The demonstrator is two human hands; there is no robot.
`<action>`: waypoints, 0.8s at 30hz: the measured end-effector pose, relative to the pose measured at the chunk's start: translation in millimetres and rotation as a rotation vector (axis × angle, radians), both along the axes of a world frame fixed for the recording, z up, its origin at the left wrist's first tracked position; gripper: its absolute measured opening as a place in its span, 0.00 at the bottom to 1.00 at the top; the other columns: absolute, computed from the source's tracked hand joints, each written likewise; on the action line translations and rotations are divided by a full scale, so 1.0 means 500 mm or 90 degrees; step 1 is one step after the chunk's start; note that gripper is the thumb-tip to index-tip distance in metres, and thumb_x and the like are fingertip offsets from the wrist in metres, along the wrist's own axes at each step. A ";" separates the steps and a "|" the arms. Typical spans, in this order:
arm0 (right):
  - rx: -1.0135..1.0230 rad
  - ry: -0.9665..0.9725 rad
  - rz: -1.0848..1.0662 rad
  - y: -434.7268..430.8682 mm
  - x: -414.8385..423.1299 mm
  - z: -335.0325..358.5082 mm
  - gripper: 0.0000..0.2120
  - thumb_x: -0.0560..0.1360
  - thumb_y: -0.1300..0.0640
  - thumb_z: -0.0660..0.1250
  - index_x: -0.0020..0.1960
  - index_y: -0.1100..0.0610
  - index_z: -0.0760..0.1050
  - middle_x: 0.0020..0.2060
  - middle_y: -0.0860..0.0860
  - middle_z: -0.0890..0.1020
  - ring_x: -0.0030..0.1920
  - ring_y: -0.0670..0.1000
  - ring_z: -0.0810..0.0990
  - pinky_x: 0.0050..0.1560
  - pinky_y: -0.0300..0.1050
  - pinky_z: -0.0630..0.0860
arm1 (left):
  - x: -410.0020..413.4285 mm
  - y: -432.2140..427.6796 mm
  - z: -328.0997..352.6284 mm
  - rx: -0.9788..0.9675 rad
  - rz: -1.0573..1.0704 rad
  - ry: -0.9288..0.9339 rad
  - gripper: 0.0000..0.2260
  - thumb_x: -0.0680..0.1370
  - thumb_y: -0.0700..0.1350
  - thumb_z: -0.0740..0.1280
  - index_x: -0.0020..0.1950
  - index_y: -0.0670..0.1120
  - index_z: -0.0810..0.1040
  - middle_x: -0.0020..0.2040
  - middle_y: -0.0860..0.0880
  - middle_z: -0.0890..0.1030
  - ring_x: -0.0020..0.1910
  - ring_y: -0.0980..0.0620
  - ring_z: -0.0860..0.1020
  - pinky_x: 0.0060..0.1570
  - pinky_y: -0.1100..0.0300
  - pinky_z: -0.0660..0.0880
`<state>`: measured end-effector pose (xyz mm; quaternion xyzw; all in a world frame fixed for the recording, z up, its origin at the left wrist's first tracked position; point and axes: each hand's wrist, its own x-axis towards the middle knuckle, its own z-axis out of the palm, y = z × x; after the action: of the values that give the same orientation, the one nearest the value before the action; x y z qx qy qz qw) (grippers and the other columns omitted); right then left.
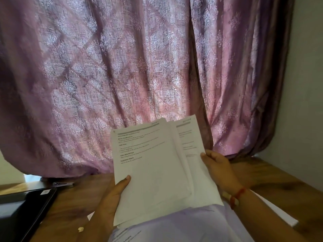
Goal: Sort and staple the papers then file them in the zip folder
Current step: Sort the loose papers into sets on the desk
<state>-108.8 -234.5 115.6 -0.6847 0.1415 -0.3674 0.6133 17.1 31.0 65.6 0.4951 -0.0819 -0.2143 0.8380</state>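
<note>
A sheaf of printed white papers (153, 165) is held up above the wooden table (73, 203). My left hand (111, 199) grips its lower left edge, thumb on the front sheet. My right hand (218, 166) holds the right side, where a rear sheet (188, 135) sticks out past the front ones. Below the sheaf lies a pale lilac zip folder (183, 226) with a printed sheet showing at its lower left. A metal stapler (63, 184) lies on the table at the left.
A dark tablet or case (22, 206) sits at the left edge of the table. A purple patterned curtain (122, 67) hangs behind the table. A pale wall (307, 84) stands at the right. More white paper (279, 212) lies under my right forearm.
</note>
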 end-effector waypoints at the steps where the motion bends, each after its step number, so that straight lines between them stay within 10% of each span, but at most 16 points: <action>1: 0.013 -0.001 0.011 0.003 0.002 -0.008 0.08 0.81 0.59 0.63 0.52 0.55 0.82 0.46 0.51 0.86 0.42 0.46 0.84 0.37 0.32 0.78 | 0.002 -0.004 -0.004 0.009 0.003 -0.021 0.20 0.75 0.47 0.72 0.67 0.45 0.80 0.60 0.37 0.83 0.60 0.31 0.80 0.64 0.29 0.71; 9: 0.196 0.018 0.217 0.033 0.006 -0.033 0.19 0.82 0.44 0.58 0.57 0.54 0.82 0.52 0.55 0.85 0.52 0.56 0.85 0.56 0.56 0.79 | 0.004 -0.033 -0.009 0.095 0.018 -0.198 0.17 0.79 0.41 0.70 0.67 0.48 0.78 0.59 0.43 0.85 0.57 0.38 0.83 0.61 0.36 0.77; 17: -0.236 0.132 0.072 0.032 0.002 -0.070 0.13 0.80 0.49 0.64 0.65 0.44 0.71 0.54 0.34 0.78 0.56 0.40 0.78 0.60 0.38 0.75 | -0.010 -0.048 0.005 0.065 0.010 -0.275 0.22 0.74 0.39 0.71 0.68 0.46 0.76 0.62 0.44 0.83 0.60 0.43 0.82 0.59 0.45 0.79; 24: -0.147 -0.091 0.147 0.048 -0.004 -0.035 0.16 0.81 0.55 0.63 0.66 0.42 0.69 0.59 0.36 0.79 0.60 0.37 0.77 0.55 0.33 0.75 | -0.045 -0.044 0.053 0.047 0.030 -0.345 0.19 0.76 0.37 0.69 0.66 0.50 0.75 0.57 0.49 0.86 0.55 0.48 0.85 0.47 0.55 0.83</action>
<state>-110.7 -210.5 98.0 -0.7346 -0.0247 -0.3561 0.5769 -5.6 9.0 92.3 0.5664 -0.2836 -0.0576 0.7716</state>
